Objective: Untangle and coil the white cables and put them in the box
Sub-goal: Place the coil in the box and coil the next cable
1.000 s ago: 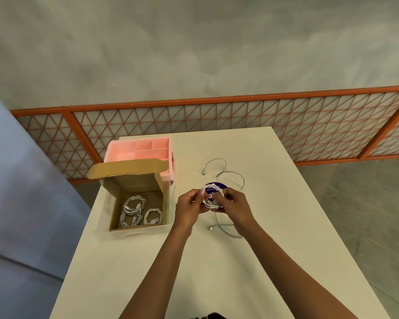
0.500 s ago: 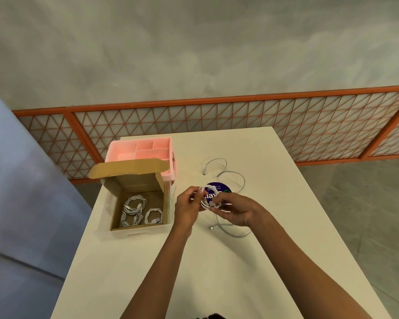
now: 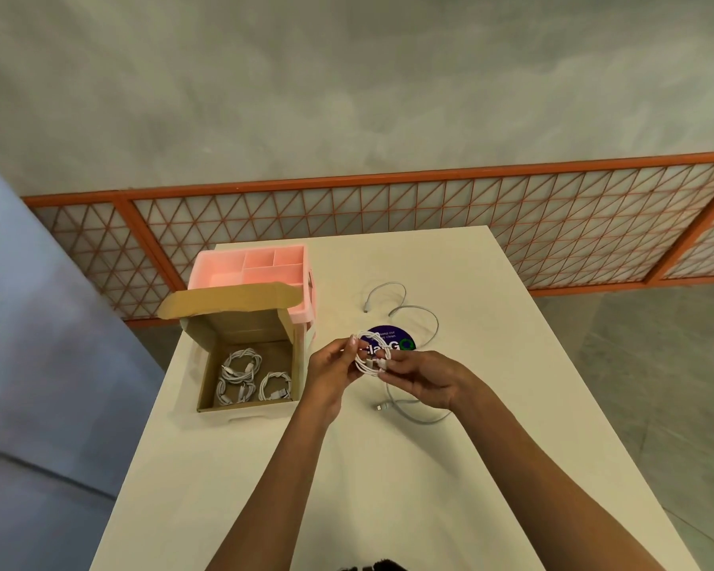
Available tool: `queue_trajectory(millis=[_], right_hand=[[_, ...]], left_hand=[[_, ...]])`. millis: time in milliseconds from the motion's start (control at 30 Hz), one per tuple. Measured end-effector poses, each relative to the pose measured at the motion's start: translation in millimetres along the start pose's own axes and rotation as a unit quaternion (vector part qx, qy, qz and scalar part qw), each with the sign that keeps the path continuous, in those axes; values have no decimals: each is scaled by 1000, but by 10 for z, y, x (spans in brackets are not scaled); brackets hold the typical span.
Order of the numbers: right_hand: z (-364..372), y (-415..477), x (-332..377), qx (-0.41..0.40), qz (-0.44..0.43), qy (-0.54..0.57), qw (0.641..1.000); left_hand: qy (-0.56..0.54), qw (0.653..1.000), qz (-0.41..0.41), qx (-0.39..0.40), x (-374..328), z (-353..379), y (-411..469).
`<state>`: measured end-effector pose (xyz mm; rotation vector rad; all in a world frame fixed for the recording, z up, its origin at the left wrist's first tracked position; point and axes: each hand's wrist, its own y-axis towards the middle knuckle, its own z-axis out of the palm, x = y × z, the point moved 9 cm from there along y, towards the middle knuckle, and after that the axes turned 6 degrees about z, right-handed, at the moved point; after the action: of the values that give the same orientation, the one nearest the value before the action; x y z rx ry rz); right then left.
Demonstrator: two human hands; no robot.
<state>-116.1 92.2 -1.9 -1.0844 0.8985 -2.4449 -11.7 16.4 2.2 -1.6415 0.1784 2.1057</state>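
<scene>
White coil [image 3: 367, 358] sits pinched between both hands above the table [image 3: 388, 467]: left hand [image 3: 331, 370] grips its left side, right hand [image 3: 423, 379] pinches its right. Three coils [image 3: 250, 379] lie in the box [image 3: 248, 327] at left.

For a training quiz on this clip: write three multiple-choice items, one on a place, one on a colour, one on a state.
1. The pink organiser stands: A. behind the cardboard box B. on the floor C. inside the box.
2. The round sticker on the table is: A. red B. purple C. yellow.
3. The cardboard box is: A. taped shut B. upside down C. open, flap raised.

Key: A, it shows just beyond the box's raised flap; B, it is a purple disc with white lettering; C, coiled cables show inside.
</scene>
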Motion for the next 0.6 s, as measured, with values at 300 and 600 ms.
queue_trajectory(millis=[300,600], right_hand=[[10,-36,117,-58,-29,-147,987],[87,19,79,-45,-37,-223,973]], left_hand=[[90,996,3,-2,-4,-15,-20],[88,996,5,-12,-33,-91,-14]])
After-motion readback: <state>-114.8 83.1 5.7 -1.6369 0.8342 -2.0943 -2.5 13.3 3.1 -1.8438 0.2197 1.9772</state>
